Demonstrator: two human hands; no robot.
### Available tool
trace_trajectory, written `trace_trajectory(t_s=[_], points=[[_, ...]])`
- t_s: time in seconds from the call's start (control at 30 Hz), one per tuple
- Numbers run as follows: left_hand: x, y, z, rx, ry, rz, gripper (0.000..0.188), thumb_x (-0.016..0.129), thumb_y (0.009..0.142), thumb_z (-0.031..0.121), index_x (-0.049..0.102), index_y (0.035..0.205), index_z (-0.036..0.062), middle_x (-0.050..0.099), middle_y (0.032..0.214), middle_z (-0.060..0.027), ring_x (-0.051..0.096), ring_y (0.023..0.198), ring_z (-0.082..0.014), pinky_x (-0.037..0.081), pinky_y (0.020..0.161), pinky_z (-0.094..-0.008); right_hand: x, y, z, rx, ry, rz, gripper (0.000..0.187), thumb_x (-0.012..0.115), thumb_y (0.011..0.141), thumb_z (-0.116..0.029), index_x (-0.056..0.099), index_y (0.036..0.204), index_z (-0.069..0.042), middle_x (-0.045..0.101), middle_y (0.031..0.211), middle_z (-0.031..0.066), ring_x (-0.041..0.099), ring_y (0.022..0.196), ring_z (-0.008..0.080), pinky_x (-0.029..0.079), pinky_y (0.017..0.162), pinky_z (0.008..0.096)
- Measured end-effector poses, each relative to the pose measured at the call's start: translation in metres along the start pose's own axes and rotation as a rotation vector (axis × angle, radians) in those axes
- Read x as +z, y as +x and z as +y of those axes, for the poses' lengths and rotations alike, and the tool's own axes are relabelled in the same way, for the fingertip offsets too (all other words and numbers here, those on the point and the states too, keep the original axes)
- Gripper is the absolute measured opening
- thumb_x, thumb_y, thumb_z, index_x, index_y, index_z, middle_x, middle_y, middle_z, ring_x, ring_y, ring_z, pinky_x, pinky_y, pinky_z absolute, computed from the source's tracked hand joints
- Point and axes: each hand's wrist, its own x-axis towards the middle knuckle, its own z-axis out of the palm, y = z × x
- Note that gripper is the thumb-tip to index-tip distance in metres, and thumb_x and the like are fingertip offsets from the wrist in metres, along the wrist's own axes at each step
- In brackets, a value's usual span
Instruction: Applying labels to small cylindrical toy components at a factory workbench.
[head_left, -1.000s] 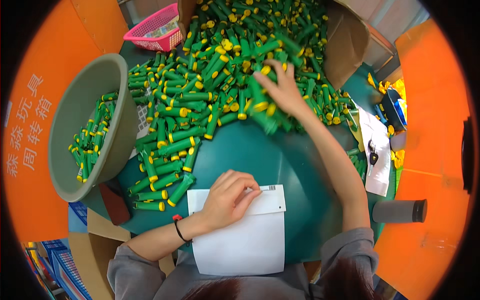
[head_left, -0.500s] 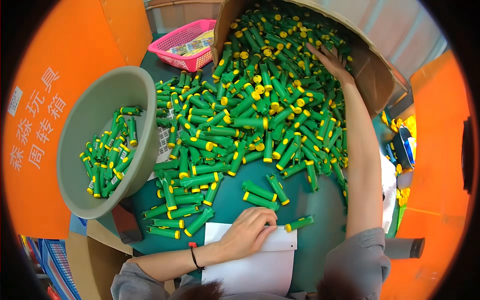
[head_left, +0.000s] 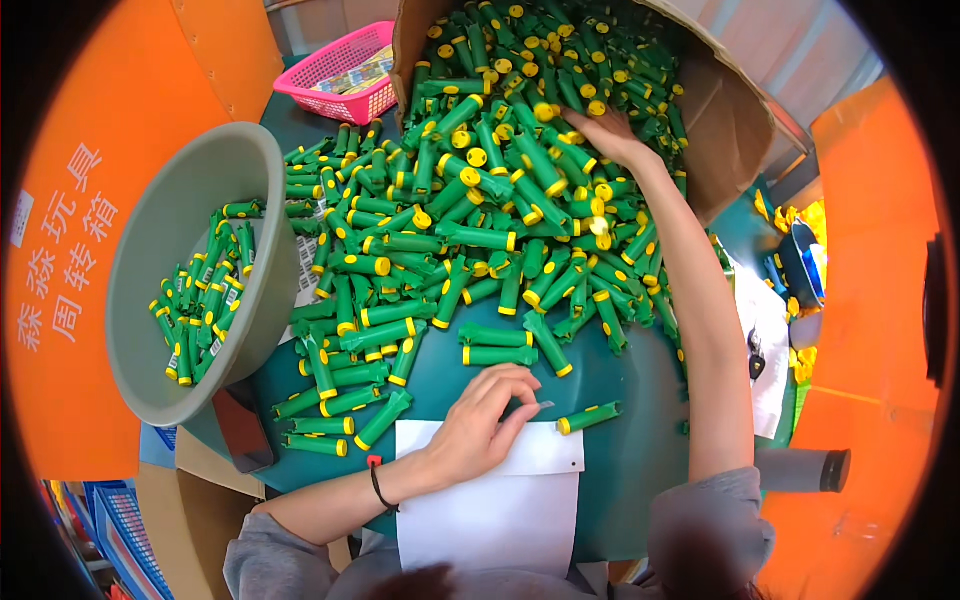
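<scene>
A large heap of green plastic tubes with yellow ends [head_left: 480, 235] spills from a tipped cardboard box [head_left: 735, 130] onto the table. My right hand [head_left: 608, 138] reaches to the box's mouth, its fingers stretched out over the tubes and partly hidden among them. Closer to me, my left hand [head_left: 485, 420] pinches a small, pale, see-through piece [head_left: 545, 405] between thumb and fingers. It rests over the top of a white sheet [head_left: 480, 530]. A single tube [head_left: 590, 417] lies right of that hand, and a few more lie just beyond it.
At the left stands a grey-green basin [head_left: 265, 300] with several tubes inside, next to a dark phone [head_left: 243, 430]. A pink basket [head_left: 300, 95] holding printed sheets is at the back left. Orange panels [head_left: 860, 400] flank the table. On the right are a white paper [head_left: 760, 330] and a grey cylinder [head_left: 800, 470].
My right hand has drawn nearer and to the left over the heap, with some tubes shifting. The small piece in my left hand now shows. The whole view has shifted slightly.
</scene>
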Motion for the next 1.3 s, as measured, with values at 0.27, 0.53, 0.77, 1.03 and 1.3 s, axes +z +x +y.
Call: trace_trajectory(t_s=[0.27, 0.53, 0.77, 1.03, 1.3], points=[[0.002, -0.001, -0.008, 0.045, 0.001, 0.034, 0.012, 0.068, 0.091, 0.002, 0.060, 0.099, 0.0026, 0.066, 0.113, -0.0129, 0.062, 0.109, -0.0302, 0.049, 0.094, -0.0368, -0.046, -0.043, -0.040, -0.108, -0.305, -0.502, 0.061, 0.054, 0.089, -0.055, 0.072, 0.110, 0.000, 0.072, 0.092, 0.0124, 0.066, 0.086, 0.0211, 0.051, 0.076, 0.0350], [0.001, -0.001, -0.012, 0.009, -0.066, 0.080, 0.011, 0.069, 0.091, 0.005, 0.061, 0.098, 0.0035, 0.066, 0.110, -0.0108, 0.063, 0.099, -0.0283, 0.051, 0.079, -0.0345, -0.110, -0.159, -0.070, -0.296, -0.033, -0.244, 0.023, 0.071, 0.087, -0.023, 0.073, 0.101, -0.004, 0.070, 0.093, 0.0060, 0.065, 0.082, 0.0166, 0.052, 0.071, 0.0317], [-0.004, -0.004, -0.014, -0.078, -0.181, 0.065, 0.008, 0.067, 0.094, 0.003, 0.061, 0.099, 0.0014, 0.067, 0.111, -0.0092, 0.064, 0.098, -0.0188, 0.050, 0.087, -0.0298, -0.029, -0.338, -0.069, -0.347, 0.148, -0.482, 0.048, 0.083, 0.073, -0.010, 0.067, 0.118, -0.008, 0.059, 0.124, 0.0118, 0.054, 0.119, 0.0317, 0.045, 0.102, 0.0398], [-0.013, -0.002, 0.005, -0.081, -0.426, 0.083, 0.011, 0.064, 0.097, 0.002, 0.059, 0.107, 0.0010, 0.063, 0.119, -0.0100, 0.061, 0.107, -0.0144, 0.049, 0.094, -0.0289, 0.000, -0.392, -0.076, 0.047, 0.855, -0.181, 0.031, 0.061, 0.095, -0.003, 0.062, 0.126, 0.002, 0.065, 0.118, 0.0085, 0.061, 0.112, 0.0183, 0.046, 0.098, 0.0328], [-0.009, -0.003, 0.044, 0.030, -0.390, -0.011, 0.065, 0.085, 0.079, 0.010, 0.048, 0.133, 0.0063, 0.065, 0.121, -0.0084, 0.065, 0.113, -0.0200, 0.053, 0.090, -0.0345, 0.008, -0.408, -0.110, 0.274, 1.379, -0.232, 0.053, 0.059, 0.100, -0.012, 0.041, 0.149, -0.006, 0.057, 0.120, 0.0095, 0.057, 0.116, 0.0187, 0.045, 0.101, 0.0342]])
